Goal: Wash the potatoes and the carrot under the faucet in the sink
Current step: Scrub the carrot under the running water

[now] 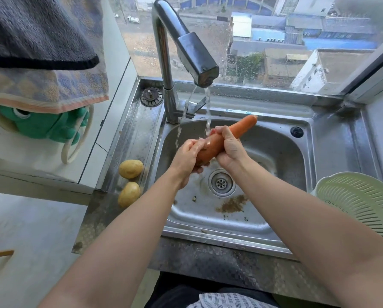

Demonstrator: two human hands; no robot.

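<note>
An orange carrot (241, 127) is held slanted over the steel sink (281, 152), its thin end pointing up to the right. Water runs from the chrome faucet (192, 54) onto the carrot's middle. My left hand (188, 158) grips the thick lower end. My right hand (229, 145) wraps around the middle of the carrot. Two yellow potatoes lie on the sink's left ledge, one (131, 168) farther and one (129, 194) nearer.
Brown dirt (232, 204) lies on the sink floor near the drain (220, 182). A pale green colander (359, 201) stands at the right. A sink plug (151, 97) sits by the faucet base. Towels (41, 52) and a green sponge toy (46, 123) hang at the left.
</note>
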